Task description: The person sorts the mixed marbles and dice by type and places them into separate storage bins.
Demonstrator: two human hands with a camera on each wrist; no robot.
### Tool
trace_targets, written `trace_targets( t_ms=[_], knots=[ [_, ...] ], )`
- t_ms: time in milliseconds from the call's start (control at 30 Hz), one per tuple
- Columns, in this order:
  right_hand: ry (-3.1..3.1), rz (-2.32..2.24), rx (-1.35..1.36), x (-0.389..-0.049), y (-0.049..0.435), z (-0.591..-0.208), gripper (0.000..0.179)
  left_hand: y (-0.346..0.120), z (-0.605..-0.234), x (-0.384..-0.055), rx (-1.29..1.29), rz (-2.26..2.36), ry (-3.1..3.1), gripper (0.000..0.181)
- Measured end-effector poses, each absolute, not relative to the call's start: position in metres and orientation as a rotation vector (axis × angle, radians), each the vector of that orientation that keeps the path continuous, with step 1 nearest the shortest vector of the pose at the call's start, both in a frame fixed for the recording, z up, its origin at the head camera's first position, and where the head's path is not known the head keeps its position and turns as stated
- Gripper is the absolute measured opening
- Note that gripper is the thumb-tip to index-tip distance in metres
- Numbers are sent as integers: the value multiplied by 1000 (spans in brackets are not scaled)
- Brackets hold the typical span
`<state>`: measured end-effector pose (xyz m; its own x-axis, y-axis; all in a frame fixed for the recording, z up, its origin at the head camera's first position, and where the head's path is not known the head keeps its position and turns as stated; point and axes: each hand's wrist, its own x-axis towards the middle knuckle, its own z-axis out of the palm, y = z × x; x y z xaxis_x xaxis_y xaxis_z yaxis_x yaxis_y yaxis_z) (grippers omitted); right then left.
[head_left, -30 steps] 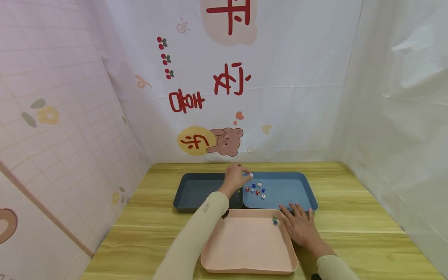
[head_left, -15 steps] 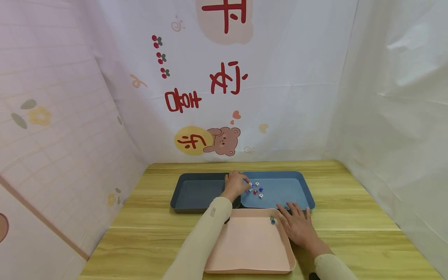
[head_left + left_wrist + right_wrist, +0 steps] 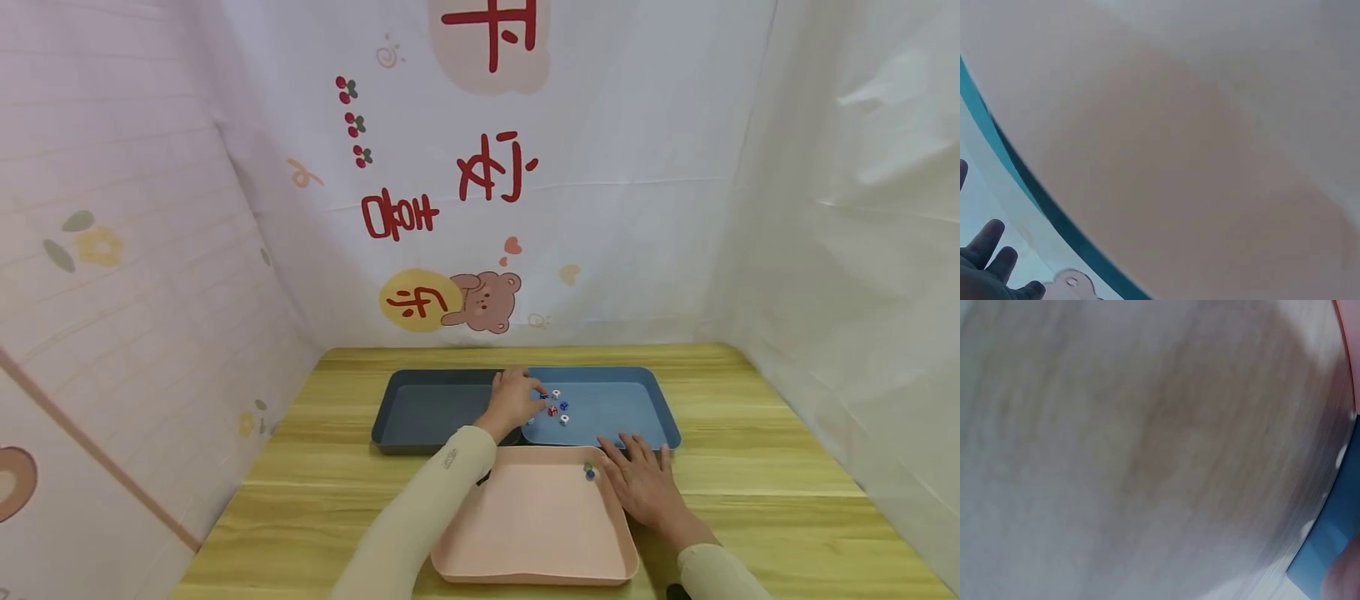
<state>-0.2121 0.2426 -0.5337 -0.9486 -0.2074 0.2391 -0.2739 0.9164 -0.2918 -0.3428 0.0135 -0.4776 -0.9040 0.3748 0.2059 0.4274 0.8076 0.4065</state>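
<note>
My left hand (image 3: 513,398) reaches over the divide between two trays, with thumb and forefinger around a blue die (image 3: 544,397) in the blue tray (image 3: 622,417). Around them lie a white die (image 3: 556,393), a red die (image 3: 552,411), another blue die (image 3: 564,406) and a second white die (image 3: 565,419). A pale blue die (image 3: 531,421) sits below the thumb. Several of that hand's fingers (image 3: 988,240) show spread at the corner of the left wrist view. Flat and spread, my right hand (image 3: 645,483) rests at the meeting rims of the blue and pink trays.
A dark slate tray (image 3: 427,408) adjoins the blue one on the left. In front is a pink tray (image 3: 532,525) with a green marble (image 3: 588,467) and a blue marble (image 3: 591,474) in its back right corner. A printed cloth (image 3: 645,250) hangs behind the wooden table (image 3: 750,467).
My left hand came down from above the blue tray, where it held a white die, to the dice. A pale blue die shifted left and nearer. My right hand kept its place.
</note>
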Motion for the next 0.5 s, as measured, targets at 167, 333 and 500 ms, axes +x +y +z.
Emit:
trace_targets(
  t_ms=[167,333,500],
  knots=[
    [-2878,479,359,-212,243,-534,45,18,-478,-328,-779,-596,-2878,17],
    [-2842,496,374,-215,245,-540,46,21,-483,-315,-931,-556,-2841,15],
    [-2836,510,387,-217,246,-543,47,25,-488,-303,-1071,-486,-2812,12]
  ],
)
